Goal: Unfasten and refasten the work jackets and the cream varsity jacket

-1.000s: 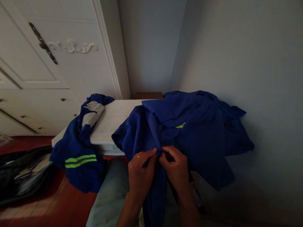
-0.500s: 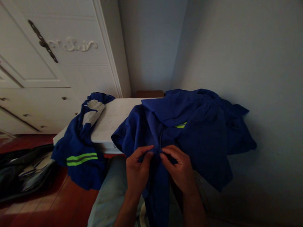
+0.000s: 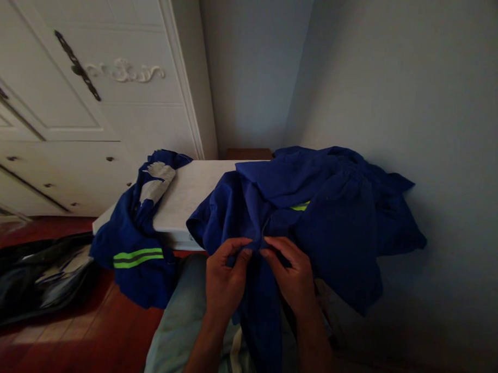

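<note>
A dark blue garment with a small yellow-green reflective strip is draped over the right part of a white table, and part of it hangs down over my lap. Pinched between thumb and fingers, its fabric is in my left hand. Close beside it, my right hand pinches the same garment at a seam or edge. The fingertips of both hands are a short gap apart. Any small fastening between them is too dark to make out.
Over the table's left end hangs another blue garment with a reflective band and a pale grey print. A white wardrobe stands behind at left. An open black bag lies on the red wooden floor. Walls close in the right side.
The fingertips of my right hand have shifted slightly left on the fabric. Both hands keep their pinch. The whole view has turned a little, so the surroundings sit slightly further right.
</note>
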`<state>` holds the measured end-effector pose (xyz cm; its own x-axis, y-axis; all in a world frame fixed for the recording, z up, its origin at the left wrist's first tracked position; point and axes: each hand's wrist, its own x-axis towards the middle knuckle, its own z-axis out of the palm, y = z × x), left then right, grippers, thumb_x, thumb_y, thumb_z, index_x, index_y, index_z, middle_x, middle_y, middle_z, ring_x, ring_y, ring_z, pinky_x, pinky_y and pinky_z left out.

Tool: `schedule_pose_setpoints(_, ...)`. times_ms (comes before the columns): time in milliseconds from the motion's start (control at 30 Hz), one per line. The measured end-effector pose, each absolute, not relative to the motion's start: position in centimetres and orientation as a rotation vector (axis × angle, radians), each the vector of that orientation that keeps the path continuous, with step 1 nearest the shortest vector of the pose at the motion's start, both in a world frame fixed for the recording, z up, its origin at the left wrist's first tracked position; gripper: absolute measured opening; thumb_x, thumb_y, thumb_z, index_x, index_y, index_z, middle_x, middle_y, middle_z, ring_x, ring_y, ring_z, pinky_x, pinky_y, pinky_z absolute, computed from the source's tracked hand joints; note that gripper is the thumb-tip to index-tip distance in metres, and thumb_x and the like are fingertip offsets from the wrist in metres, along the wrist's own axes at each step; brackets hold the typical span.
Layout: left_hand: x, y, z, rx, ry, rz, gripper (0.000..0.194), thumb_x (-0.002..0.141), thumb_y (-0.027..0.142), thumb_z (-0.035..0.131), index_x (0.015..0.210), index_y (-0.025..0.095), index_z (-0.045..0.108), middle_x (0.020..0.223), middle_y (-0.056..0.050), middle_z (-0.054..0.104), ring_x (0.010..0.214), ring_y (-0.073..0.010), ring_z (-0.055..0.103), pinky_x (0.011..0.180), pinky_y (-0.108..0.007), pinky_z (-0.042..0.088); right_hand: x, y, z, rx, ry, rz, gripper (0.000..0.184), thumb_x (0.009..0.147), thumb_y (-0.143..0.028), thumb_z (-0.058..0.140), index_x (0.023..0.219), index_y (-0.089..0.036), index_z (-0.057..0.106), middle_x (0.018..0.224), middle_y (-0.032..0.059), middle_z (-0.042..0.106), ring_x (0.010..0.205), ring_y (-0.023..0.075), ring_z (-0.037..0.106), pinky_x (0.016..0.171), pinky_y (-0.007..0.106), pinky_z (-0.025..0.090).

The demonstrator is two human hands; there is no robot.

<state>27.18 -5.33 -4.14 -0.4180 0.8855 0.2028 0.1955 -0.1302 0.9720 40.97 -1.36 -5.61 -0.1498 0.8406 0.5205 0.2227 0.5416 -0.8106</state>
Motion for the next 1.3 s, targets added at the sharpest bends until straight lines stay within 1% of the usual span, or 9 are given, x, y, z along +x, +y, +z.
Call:
schedule_pose_setpoints(100, 27.1, -5.3, -4.1, 1.206, 1.586, 1.597, 0.014, 0.081, 0.026, 0.066, 0.089, 0.019, 0.074, 0.086, -0.002, 0.076, 0.081, -0.0187, 0.071, 0.072, -0.026, 0.055, 41.1, -1.4, -5.6, -0.901, -1.708, 0.693, 0.017, 0.092, -0.022, 0.063, 0.106, -0.024, 0.072, 0.099, 0.0053, 0.072, 0.092, 0.0175, 0.068, 0.083, 0.031, 0.056)
schedule_pose_setpoints(267, 27.2, -5.2, -4.4, 1.185, 1.614, 1.627, 0.013, 0.081, 0.025, 0.065, 0.088, 0.02, 0.074, 0.084, -0.001, 0.076, 0.079, -0.018, 0.07, 0.072, -0.026, 0.055, 41.2, -1.3, -5.2, -0.807, -1.807, 0.623, 0.023, 0.093, -0.017, 0.059, 0.11, -0.024, 0.071, 0.098, 0.0054, 0.07, 0.092, 0.0171, 0.066, 0.081, 0.031, 0.056)
schedule_pose_setpoints(433, 27.5, -5.1, -4.8, 1.173, 1.653, 1.662, 0.014, 0.081, 0.024, 0.063, 0.088, 0.02, 0.074, 0.085, -0.001, 0.075, 0.08, -0.0181, 0.069, 0.074, -0.027, 0.054, 41.0, -1.3, -4.9, -0.807, -1.833, 0.506, 0.023, 0.092, -0.015, 0.055, 0.107, -0.023, 0.072, 0.093, 0.0057, 0.069, 0.088, 0.017, 0.066, 0.077, 0.03, 0.055)
schedule_pose_setpoints(600, 27.5, -5.0, -4.7, 1.16, 1.643, 1.644, 0.013, 0.081, 0.024, 0.063, 0.088, 0.021, 0.073, 0.085, 0.0, 0.074, 0.079, -0.0169, 0.068, 0.073, -0.026, 0.052, 41.2, -1.1, -4.8, -0.778, -1.899, 0.494, 0.022, 0.093, -0.015, 0.055, 0.106, -0.022, 0.071, 0.093, 0.0053, 0.069, 0.088, 0.0165, 0.066, 0.078, 0.029, 0.055)
schedule_pose_setpoints(767, 27.5, -4.8, -4.8, 1.123, 1.622, 1.648, 0.012, 0.081, 0.024, 0.062, 0.087, 0.019, 0.072, 0.082, -0.001, 0.072, 0.078, -0.0168, 0.066, 0.072, -0.025, 0.051, 41.7, -0.3, -4.4, -0.734, -2.018, 0.495, 0.023, 0.093, -0.017, 0.053, 0.108, -0.022, 0.069, 0.092, 0.0055, 0.068, 0.085, 0.017, 0.065, 0.076, 0.03, 0.054)
schedule_pose_setpoints(900, 27.5, -4.8, -5.0, 1.13, 1.566, 1.663, 0.013, 0.084, 0.027, 0.062, 0.091, 0.019, 0.07, 0.086, -0.002, 0.072, 0.08, -0.0168, 0.066, 0.073, -0.025, 0.05, 42.0, 0.9, -3.5, -0.673, -2.142, 0.456, 0.021, 0.093, -0.021, 0.052, 0.107, -0.021, 0.067, 0.085, 0.0042, 0.069, 0.078, 0.0161, 0.064, 0.072, 0.029, 0.053)
schedule_pose_setpoints(1000, 27.4, -5.2, -4.7, 1.162, 1.526, 1.642, 0.016, 0.087, 0.029, 0.061, 0.096, 0.019, 0.07, 0.089, -0.002, 0.071, 0.08, -0.016, 0.066, 0.072, -0.024, 0.05, 42.3, 1.6, -2.9, -0.664, -2.224, 0.407, 0.022, 0.093, -0.022, 0.051, 0.109, -0.022, 0.066, 0.089, 0.0048, 0.071, 0.08, 0.0171, 0.067, 0.076, 0.03, 0.054)
schedule_pose_setpoints(1167, 27.4, -5.9, -4.0, 1.305, 1.504, 1.579, 0.022, 0.085, 0.031, 0.067, 0.105, 0.021, 0.07, 0.1, -0.004, 0.073, 0.093, -0.0185, 0.067, 0.083, -0.027, 0.051, 42.4, 2.2, -2.6, -0.666, -2.275, 0.33, 0.022, 0.093, -0.021, 0.052, 0.11, -0.02, 0.066, 0.095, 0.0063, 0.073, 0.085, 0.0192, 0.069, 0.077, 0.031, 0.055)
schedule_pose_setpoints(1300, 27.3, -5.6, -4.2, 1.352, 1.617, 1.585, 0.019, 0.085, 0.032, 0.068, 0.099, 0.02, 0.073, 0.096, -0.004, 0.075, 0.09, -0.0196, 0.068, 0.084, -0.03, 0.051, 42.1, 2.3, -2.7, -0.645, -2.269, 0.297, 0.019, 0.092, -0.018, 0.051, 0.101, -0.02, 0.067, 0.087, 0.0051, 0.073, 0.078, 0.0175, 0.069, 0.072, 0.029, 0.054)
